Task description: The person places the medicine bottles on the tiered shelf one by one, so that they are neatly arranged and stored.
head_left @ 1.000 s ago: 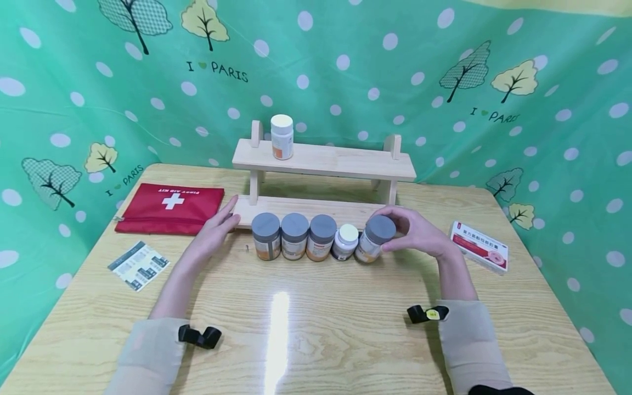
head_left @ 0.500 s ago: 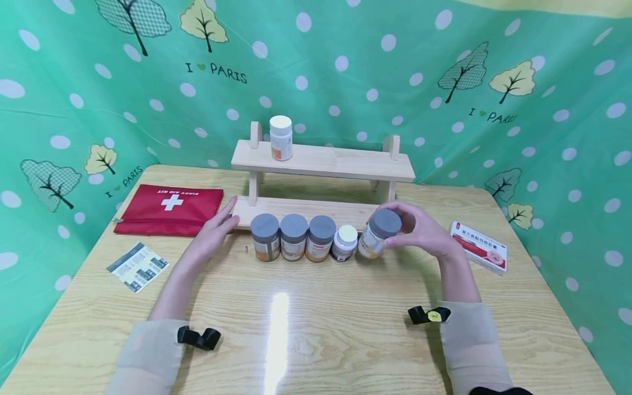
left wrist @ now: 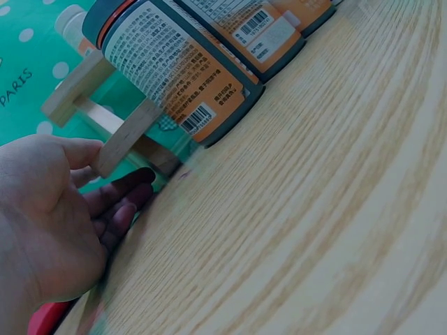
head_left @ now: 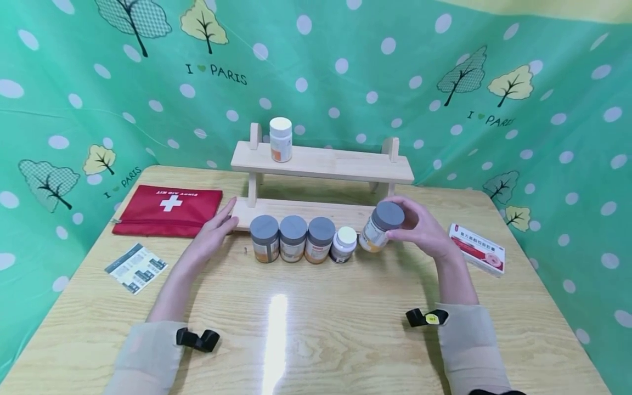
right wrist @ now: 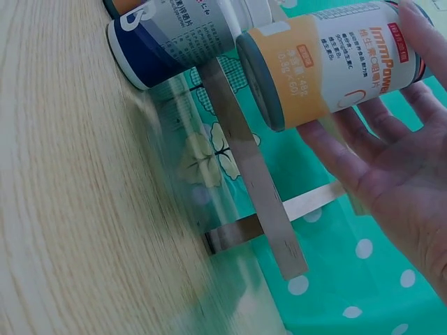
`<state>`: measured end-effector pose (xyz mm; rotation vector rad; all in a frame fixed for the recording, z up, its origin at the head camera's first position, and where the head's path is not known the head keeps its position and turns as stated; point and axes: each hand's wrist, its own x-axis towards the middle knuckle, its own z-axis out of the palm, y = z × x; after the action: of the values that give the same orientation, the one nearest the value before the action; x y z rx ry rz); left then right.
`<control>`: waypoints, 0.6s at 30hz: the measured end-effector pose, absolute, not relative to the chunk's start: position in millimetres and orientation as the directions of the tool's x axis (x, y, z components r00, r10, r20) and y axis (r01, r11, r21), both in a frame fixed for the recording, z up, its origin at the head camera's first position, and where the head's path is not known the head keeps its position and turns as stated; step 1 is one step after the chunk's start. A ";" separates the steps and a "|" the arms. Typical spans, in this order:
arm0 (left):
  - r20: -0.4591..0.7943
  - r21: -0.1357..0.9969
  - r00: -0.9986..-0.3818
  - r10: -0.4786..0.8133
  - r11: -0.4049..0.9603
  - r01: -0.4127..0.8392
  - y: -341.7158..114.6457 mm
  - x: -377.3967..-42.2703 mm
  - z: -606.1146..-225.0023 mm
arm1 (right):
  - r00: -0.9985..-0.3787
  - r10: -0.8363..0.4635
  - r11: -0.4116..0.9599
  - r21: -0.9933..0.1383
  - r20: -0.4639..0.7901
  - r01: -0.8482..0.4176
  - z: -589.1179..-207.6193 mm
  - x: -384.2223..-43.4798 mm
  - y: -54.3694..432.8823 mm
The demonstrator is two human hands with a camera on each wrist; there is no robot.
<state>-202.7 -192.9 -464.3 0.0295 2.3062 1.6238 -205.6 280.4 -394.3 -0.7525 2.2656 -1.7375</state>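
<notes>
My right hand [head_left: 417,225] grips a grey-lidded tablet bottle [head_left: 373,233] with a white and orange label. In the right wrist view this bottle [right wrist: 325,66] tilts, its base raised off the table. My left hand [head_left: 211,233] touches the left end of the lower board of a small two-tier wooden shelf [head_left: 316,211]; in the left wrist view the thumb meets the board's end [left wrist: 115,150] and the other fingers lie below. Before the shelf stand three grey-lidded bottles [head_left: 293,239] in a row, then a smaller white-capped bottle [head_left: 344,244].
A white bottle [head_left: 281,140] stands on the upper board at the left. A red first aid kit pouch [head_left: 170,211] and a printed card [head_left: 136,267] lie on the left. At the right is a red and white medicine box [head_left: 477,249]. A green curtain [head_left: 345,82] hangs behind.
My right hand has lifted the grey-lidded bottle from the right end of the row and moved it slightly back toward the shelf. The left hand stays at the shelf's end.
</notes>
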 end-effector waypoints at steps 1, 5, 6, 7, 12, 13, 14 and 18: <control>-0.243 0.923 -0.949 0.199 0.350 -0.162 -193.1 -202.4 -464.6 | -0.857 -0.492 0.184 -0.944 0.154 -0.275 -394.3 -205.5 279.6; -0.236 0.925 -0.951 0.198 0.344 -0.158 -193.2 -201.8 -465.3 | -0.872 -0.468 0.205 -0.942 0.145 -0.266 -393.6 -204.7 278.3; -0.234 0.925 -0.952 0.196 0.347 -0.156 -192.9 -201.7 -465.3 | -0.877 -0.460 0.217 -0.939 0.141 -0.265 -393.3 -204.5 278.3; -0.233 0.924 -0.953 0.194 0.349 -0.155 -192.7 -201.4 -465.2 | -0.881 -0.453 0.228 -0.938 0.137 -0.263 -393.0 -204.5 278.4; -0.229 0.919 -0.955 0.189 0.365 -0.148 -192.3 -200.9 -464.5 | -0.896 -0.423 0.265 -0.927 0.135 -0.264 -388.6 -207.2 278.6; -0.230 0.919 -0.955 0.189 0.366 -0.149 -192.3 -200.9 -464.3 | -0.896 -0.421 0.262 -0.927 0.139 -0.267 -386.9 -208.5 278.3; -0.229 0.918 -0.955 0.189 0.367 -0.148 -192.1 -201.0 -464.1 | -0.896 -0.421 0.258 -0.928 0.143 -0.270 -385.1 -210.0 278.2; -0.226 0.919 -0.956 0.188 0.367 -0.146 -191.6 -201.8 -463.9 | -0.883 -0.437 0.227 -0.929 0.170 -0.291 -376.4 -217.0 276.2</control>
<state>-201.8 -191.6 -463.9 0.0376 2.3388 1.6178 -217.0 276.2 -376.4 -0.7044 2.3588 -1.7405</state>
